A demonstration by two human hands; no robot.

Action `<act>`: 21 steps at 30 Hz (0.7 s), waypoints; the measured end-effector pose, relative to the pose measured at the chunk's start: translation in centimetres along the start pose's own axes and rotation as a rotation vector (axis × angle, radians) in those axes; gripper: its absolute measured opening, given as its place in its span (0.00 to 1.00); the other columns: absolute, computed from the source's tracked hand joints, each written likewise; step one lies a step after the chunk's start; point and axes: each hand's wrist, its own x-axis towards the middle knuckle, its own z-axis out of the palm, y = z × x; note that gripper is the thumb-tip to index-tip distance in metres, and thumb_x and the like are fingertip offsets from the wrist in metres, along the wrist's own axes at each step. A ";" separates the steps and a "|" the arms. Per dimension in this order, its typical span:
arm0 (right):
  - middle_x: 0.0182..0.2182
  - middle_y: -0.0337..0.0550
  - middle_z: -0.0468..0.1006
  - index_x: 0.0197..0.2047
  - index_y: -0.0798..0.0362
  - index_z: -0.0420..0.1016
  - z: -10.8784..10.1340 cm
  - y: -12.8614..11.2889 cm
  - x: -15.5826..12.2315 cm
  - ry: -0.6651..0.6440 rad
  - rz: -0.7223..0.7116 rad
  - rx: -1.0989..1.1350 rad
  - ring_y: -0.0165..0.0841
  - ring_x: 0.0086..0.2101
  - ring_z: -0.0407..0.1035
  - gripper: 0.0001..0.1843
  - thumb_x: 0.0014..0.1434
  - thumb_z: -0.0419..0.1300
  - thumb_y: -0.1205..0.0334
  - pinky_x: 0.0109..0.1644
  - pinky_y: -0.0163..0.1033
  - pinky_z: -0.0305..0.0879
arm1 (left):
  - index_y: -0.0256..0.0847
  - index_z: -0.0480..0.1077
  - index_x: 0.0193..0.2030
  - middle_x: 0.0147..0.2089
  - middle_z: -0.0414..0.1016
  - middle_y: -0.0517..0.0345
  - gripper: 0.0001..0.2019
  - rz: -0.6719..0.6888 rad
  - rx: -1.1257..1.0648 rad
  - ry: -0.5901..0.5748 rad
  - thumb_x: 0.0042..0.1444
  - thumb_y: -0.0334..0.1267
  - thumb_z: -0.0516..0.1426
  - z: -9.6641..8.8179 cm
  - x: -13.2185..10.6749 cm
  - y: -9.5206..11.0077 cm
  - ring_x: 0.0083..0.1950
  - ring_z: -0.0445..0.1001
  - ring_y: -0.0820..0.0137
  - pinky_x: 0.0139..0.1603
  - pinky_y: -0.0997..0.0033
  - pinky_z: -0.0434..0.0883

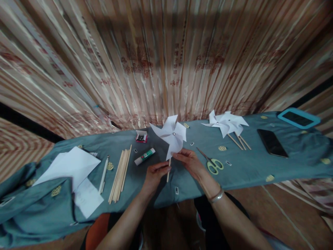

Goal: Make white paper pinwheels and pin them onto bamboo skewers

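A white paper pinwheel [172, 134] with a silver pin at its centre is held up over the table's middle. Its thin wooden stick [168, 175] points down toward me. My left hand [156, 175] pinches that stick just below the paper. With thumb and fingers together, my right hand [189, 161] grips a lower blade of the pinwheel. Right of it lie scissors with green handles [215, 166]. A glue stick [145, 156] and a small open box of pins [141, 136] are left of the pinwheel.
Several wooden sticks [120, 175], a pen [104, 174] and white paper sheets [74, 163] lie at left on the green tablecloth [249, 170]. At right are finished-looking pinwheels [225, 123], a black phone [272, 142] and a blue-framed device [298, 118]. A curtain [166, 69] hangs behind.
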 end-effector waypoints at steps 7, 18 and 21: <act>0.24 0.39 0.82 0.22 0.50 0.82 -1.1 0.2 0.5 0.064 -0.027 -0.138 0.32 0.28 0.71 0.19 0.33 0.76 0.44 0.39 0.40 0.66 | 0.38 0.82 0.32 0.31 0.83 0.52 0.17 -0.018 -0.018 0.011 0.32 0.41 0.73 -0.1 0.0 0.0 0.32 0.78 0.66 0.42 0.66 0.72; 0.23 0.37 0.79 0.20 0.50 0.80 -2.9 -0.5 0.7 0.113 -0.118 -0.206 0.30 0.28 0.68 0.22 0.37 0.73 0.39 0.38 0.38 0.62 | 0.39 0.82 0.32 0.31 0.83 0.53 0.17 -0.048 -0.065 0.024 0.31 0.40 0.73 -0.1 0.0 0.0 0.32 0.77 0.68 0.42 0.69 0.71; 0.22 0.36 0.78 0.22 0.51 0.80 -3.0 -0.2 0.7 0.129 -0.156 -0.269 0.29 0.25 0.66 0.21 0.42 0.72 0.40 0.33 0.36 0.60 | 0.39 0.82 0.32 0.31 0.83 0.53 0.17 -0.058 -0.075 0.008 0.32 0.40 0.73 -0.1 -0.1 0.0 0.33 0.76 0.69 0.42 0.69 0.70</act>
